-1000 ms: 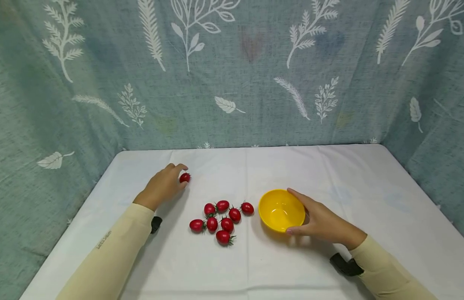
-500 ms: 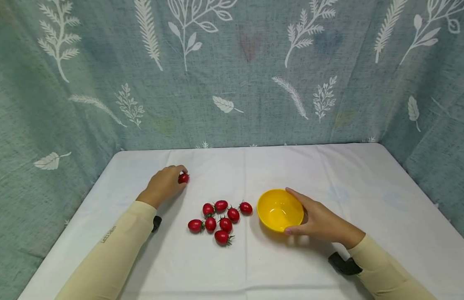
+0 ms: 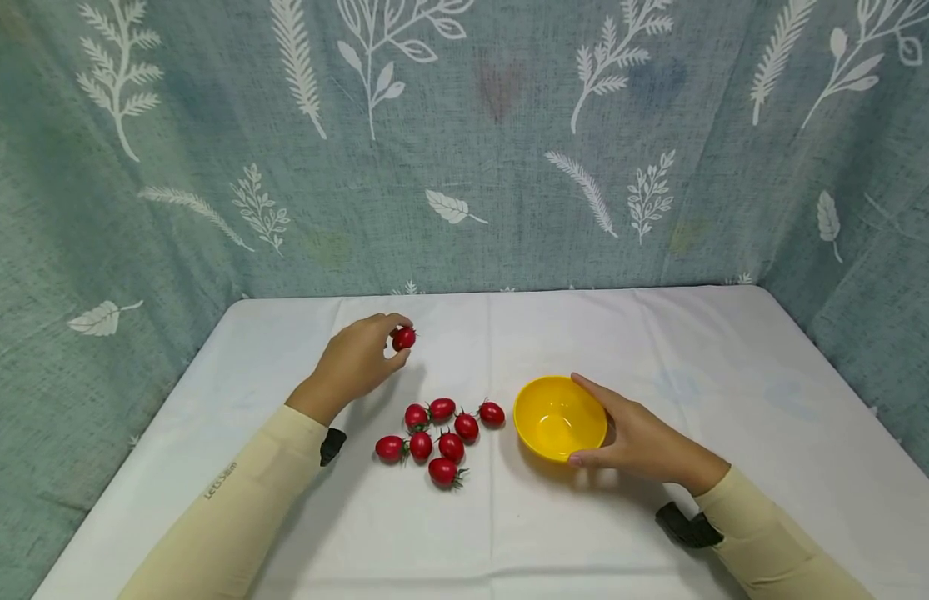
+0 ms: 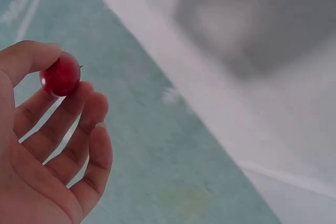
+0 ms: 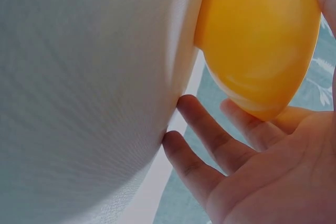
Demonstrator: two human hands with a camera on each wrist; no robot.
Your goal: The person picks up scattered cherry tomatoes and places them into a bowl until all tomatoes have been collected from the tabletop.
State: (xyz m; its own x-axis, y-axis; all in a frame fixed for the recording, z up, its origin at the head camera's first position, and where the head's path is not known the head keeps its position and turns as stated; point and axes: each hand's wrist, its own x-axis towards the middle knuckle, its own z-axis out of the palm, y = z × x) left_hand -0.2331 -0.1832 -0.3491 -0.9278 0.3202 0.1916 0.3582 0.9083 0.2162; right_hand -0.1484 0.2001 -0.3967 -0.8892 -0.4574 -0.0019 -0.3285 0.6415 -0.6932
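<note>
My left hand [image 3: 353, 360] pinches a cherry tomato [image 3: 404, 337] between thumb and fingertips, above the far left part of the table. In the left wrist view that same tomato [image 4: 61, 75] is red and glossy, with the other fingers loosely bent beneath it. A yellow bowl [image 3: 560, 418] stands upright right of the table's middle, and its visible inside holds nothing. My right hand [image 3: 640, 437] holds the bowl's right side, thumb at the near rim and fingers at the far rim. In the right wrist view, two fingertips touch the cloth beside the bowl [image 5: 257, 35].
Several cherry tomatoes [image 3: 421, 446] with green stems lie in a loose group left of the bowl. A white cloth [image 3: 404, 542] covers the table. Grey-green curtains [image 3: 464, 167] with white leaf prints hang behind it and at both sides.
My left hand has closed on the lone tomato, lifted it off the cloth and moved it to the right. The right hand and bowl stay in place.
</note>
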